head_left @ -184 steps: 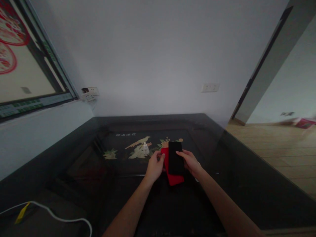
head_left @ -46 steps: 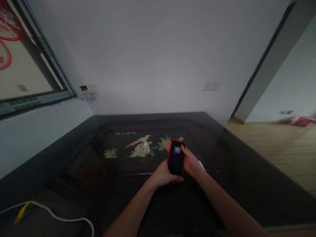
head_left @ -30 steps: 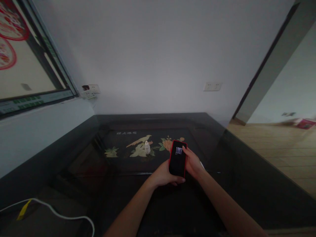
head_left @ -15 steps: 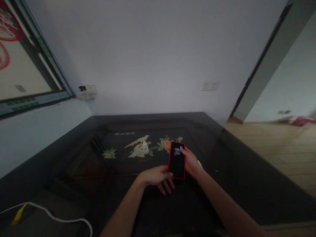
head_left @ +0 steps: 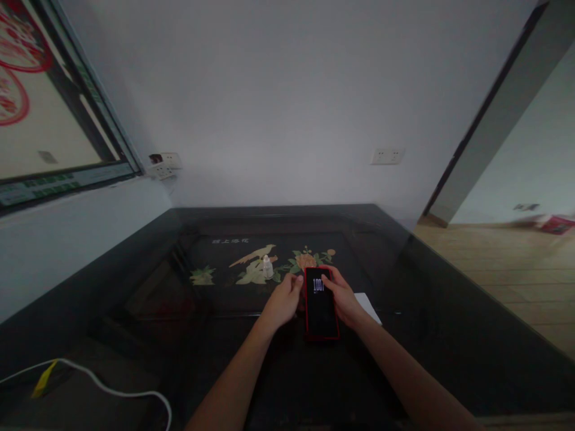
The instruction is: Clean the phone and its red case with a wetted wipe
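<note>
My right hand (head_left: 344,297) grips a smartphone (head_left: 321,317) with a red case along its right side, the thumb lying over the screen. The lit digits "1007" show near the top of the dark screen, partly covered by the thumb. Close to the phone's left edge is my left hand (head_left: 282,301), its thumb and fingers drawn together. What it holds, if anything, is hidden, and contact with the phone is unclear. A flat white item (head_left: 369,307) lies on the table beside my right wrist. Beyond my hands stands a small whitish bottle (head_left: 268,267).
The dark glossy table (head_left: 449,335) bears a bird-and-flower picture. A white cable (head_left: 112,392) with a yellow tag (head_left: 44,380) runs at the lower left. Wall sockets (head_left: 387,156) sit behind the table, and a window (head_left: 58,114) is at left.
My left hand has left the phone's lower edge and moved up to its left side, its fingers now drawn in. The phone sits slightly lower, and more of the white item shows.
</note>
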Action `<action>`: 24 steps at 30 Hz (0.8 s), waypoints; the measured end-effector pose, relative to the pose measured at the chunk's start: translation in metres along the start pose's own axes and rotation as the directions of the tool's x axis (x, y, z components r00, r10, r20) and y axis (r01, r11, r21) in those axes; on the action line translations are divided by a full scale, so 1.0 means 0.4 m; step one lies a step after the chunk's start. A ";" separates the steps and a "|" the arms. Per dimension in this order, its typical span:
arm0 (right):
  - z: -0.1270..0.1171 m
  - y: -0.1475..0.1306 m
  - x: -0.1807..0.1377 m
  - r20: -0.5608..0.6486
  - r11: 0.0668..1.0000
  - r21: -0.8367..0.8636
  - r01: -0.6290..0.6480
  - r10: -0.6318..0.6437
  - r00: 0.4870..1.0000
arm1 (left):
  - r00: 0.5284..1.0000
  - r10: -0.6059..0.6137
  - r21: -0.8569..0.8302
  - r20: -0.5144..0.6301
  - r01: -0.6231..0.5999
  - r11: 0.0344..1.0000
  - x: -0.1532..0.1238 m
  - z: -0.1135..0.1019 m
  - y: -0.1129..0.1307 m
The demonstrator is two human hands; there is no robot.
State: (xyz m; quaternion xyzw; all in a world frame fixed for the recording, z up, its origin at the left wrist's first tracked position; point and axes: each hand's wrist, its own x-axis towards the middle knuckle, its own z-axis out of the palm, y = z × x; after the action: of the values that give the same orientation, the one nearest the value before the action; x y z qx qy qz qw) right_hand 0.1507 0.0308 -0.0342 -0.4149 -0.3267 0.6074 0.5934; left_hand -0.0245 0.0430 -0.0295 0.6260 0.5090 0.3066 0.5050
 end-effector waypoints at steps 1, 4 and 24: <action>0.002 0.004 0.000 0.010 1.000 0.000 -0.007 0.007 1.000 | 0.999 0.025 0.016 -0.038 -0.024 1.000 0.001 0.000 -0.003; 0.005 0.014 -0.001 0.030 1.000 -0.005 -0.014 0.014 0.999 | 0.995 0.080 0.085 -0.064 -0.075 0.994 -0.001 -0.002 -0.005; -0.060 0.002 0.053 0.079 0.869 -0.487 0.089 -0.057 0.995 | 0.984 0.142 0.291 -0.109 -0.105 0.951 0.010 0.007 -0.013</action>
State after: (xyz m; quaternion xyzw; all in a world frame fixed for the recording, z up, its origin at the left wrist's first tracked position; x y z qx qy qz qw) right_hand 0.1726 0.0494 -0.0480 -0.5200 -0.5035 0.4945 0.4811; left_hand -0.0225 0.0458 -0.0357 0.7018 0.5388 0.3011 0.3558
